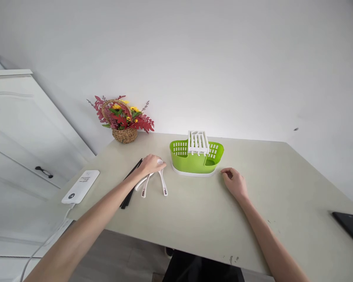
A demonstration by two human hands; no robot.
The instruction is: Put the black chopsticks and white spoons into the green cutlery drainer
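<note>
My left hand (152,163) is closed at the bowl end of a white spoon (163,183), whose handle points toward me. Under and beside that hand lie another white spoon (145,187), a curved white piece (139,184) partly covered by the hand, and black chopsticks (127,199). To the right stands a green cutlery holder (194,163) with a white slotted rack (199,143) on its middle and a white base. My right hand (234,181) rests on the table just right of the holder, fingers curled in, with nothing visible in them.
A wicker basket (125,136) of red and yellow flowers stands at the back left of the table (194,219). A white power bank (80,187) with a cable lies at the left edge. A black phone (350,225) is at the far right. A white cabinet (20,129) stands left.
</note>
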